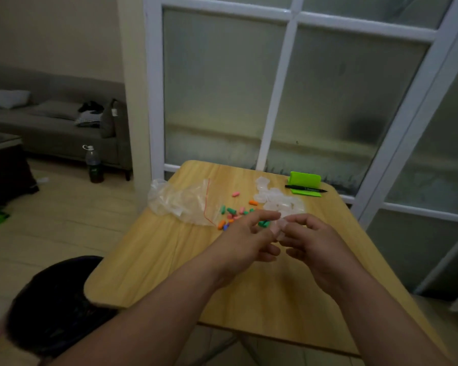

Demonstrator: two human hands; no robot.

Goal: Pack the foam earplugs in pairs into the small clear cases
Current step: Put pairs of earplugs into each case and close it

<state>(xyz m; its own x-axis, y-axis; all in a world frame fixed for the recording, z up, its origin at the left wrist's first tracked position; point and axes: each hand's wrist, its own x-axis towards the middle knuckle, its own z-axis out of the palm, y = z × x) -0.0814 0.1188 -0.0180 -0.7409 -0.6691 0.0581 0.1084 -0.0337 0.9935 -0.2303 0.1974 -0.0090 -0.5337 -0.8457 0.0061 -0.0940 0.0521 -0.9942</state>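
Earplugs (236,213) in orange, green and pink lie scattered just beyond the left hand (245,240), some under its fingertips, their long axes pointing every which way, so I judge that hand the nearer one for picking up a pair. Between the two hands sits one small clear case (279,229), pinched by the curled fingers of the right hand (313,240); the left hand's fingers are loosely spread beside it, and blur hides whether they grip it. More clear cases (278,200) are heaped just past the right hand, and a crumpled plastic bag (180,202) lies beyond the left
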